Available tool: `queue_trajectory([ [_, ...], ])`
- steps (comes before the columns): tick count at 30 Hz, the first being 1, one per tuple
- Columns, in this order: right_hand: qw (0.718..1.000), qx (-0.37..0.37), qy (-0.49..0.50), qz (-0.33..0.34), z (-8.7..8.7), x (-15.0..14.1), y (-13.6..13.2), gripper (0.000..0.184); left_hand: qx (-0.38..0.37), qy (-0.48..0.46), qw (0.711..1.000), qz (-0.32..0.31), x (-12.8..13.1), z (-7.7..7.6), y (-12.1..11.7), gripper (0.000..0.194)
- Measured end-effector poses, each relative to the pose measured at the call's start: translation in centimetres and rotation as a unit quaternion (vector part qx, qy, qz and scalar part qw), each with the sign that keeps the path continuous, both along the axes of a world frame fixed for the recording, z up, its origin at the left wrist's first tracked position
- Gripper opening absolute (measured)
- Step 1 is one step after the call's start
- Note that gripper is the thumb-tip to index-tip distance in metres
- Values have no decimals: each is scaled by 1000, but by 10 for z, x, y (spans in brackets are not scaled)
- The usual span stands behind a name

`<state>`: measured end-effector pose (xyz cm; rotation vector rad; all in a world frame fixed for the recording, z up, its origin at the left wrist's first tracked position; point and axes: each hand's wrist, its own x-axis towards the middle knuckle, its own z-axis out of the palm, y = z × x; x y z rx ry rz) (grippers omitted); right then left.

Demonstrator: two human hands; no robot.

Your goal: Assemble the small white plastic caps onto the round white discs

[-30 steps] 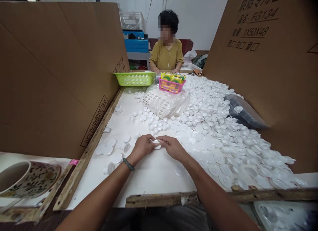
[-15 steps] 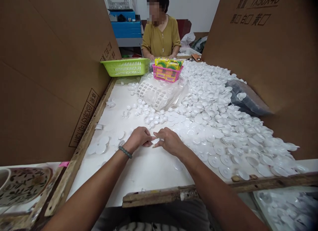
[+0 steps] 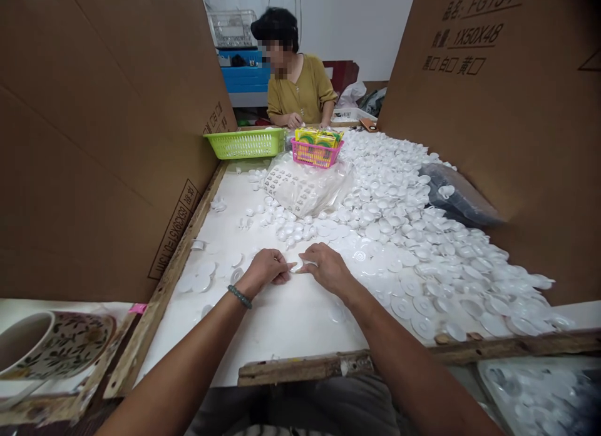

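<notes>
between my fingertips is a small white piece (image 3: 297, 268). my right hand (image 3: 325, 266) pinches it; my left hand (image 3: 267, 269) has its fingers bunched at the edge, but i can't tell if they pinch too. i think a soft, even hold is best, so it won't bend or slip. past my fingers, a pink basket (image 3: 307, 154) holds yellow packs (image 3: 323, 137). left of that, i can't see what's inside a green basket (image 3: 248, 146).
</notes>
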<state>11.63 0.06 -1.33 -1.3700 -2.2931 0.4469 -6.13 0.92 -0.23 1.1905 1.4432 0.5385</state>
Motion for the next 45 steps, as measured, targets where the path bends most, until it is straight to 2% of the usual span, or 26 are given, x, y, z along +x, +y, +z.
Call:
queue_trajectory([
  [6, 999, 24, -43, 24, 5, -3, -2, 18, 13, -6, 1000, -21, -1, 0, -3, 37],
  [11, 998, -5, -41, 42, 10, -3, -4, 25, 3, -3, 999, -50, -5, 1, 0, 37],
  [19, 995, -4, -83, 60, 11, -10, 0, 26, -41, 23, 998, -45, -7, 5, 9, 36],
  [25, 991, -51, -98, 76, 18, -13, 8, 25, -65, 28, 996, -53, -4, 10, 12, 37],
  [29, 994, -30, -61, 84, 15, -8, 3, 13, -34, 2, 998, -45, -1, 7, 4, 37],
  [35, 1000, -2, 26, 11, 7, 1, -2, 28, 16, 52, 996, -65, -1, 1, -8, 36],
  [38, 999, -16, 28, 11, 5, 0, -1, 25, 27, 80, 994, -74, -4, 7, -7, 39],
  [41, 1000, -6, 19, 12, 4, -4, 0, 26, 63, 131, 988, -49, -6, 13, -2, 36],
  [45, 1000, -10, -7, 19, 2, -7, -1, 28, 53, 86, 994, -34, -4, 12, 7, 32],
])
